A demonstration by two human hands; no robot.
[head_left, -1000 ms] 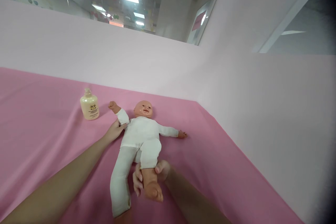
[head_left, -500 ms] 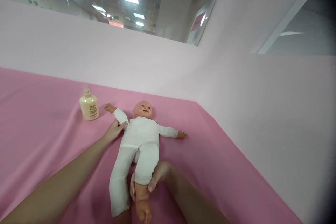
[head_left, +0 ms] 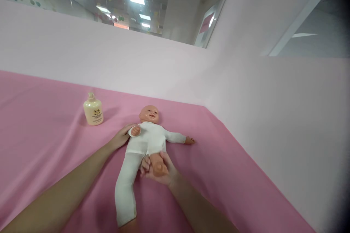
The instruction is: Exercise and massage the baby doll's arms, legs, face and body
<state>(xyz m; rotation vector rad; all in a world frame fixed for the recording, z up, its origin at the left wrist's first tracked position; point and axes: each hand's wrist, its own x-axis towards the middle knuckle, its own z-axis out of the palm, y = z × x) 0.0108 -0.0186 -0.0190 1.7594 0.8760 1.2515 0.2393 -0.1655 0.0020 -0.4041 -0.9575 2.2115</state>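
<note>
A baby doll in a white suit lies on its back on the pink sheet, head away from me. My left hand is closed around the doll's arm on the left, which is folded up so that its small fist faces me over the chest. My right hand is wrapped round the lower part of the doll's leg on the right, which is raised and bent toward the belly. The other leg lies stretched toward me, and the arm on the right is spread out on the sheet.
A cream pump bottle stands on the sheet to the left of the doll. A low white wall runs behind the sheet, with glass above it, and another white wall borders the right side.
My left hand has folded the doll's arm from outstretched to over its chest. My right hand has pushed the held leg up and away from me toward the belly.
</note>
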